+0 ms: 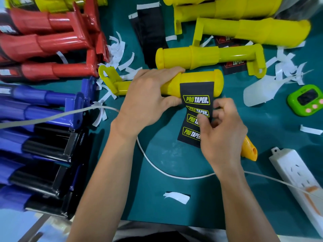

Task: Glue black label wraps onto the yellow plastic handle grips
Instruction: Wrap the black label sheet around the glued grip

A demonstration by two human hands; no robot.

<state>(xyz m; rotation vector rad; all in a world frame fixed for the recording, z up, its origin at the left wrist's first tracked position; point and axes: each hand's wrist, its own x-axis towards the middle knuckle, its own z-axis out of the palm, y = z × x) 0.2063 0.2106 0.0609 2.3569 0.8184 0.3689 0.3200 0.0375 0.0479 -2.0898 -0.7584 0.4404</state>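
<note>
Right hand (220,133) pinches the near end of the black rectangular printed label wrap (196,109); its far edge lies on the yellow plastic handle grip (197,81). Left hand (148,96) clamps that grip mid-table. Step judged: wrapping; next, pull taut and roll.

- The handle grip (174,82) is lying crosswise at the centre of the table (166,163), with the label wrap (194,109) hanging from it toward six o'clock.
- Another grip (209,56) is lying just behind it at twelve o'clock.
- A timer (305,100) is sitting at three o'clock.
- A power strip (297,173) is lying at four o'clock.
- Stacked grips (43,105) are lying at nine o'clock.
</note>
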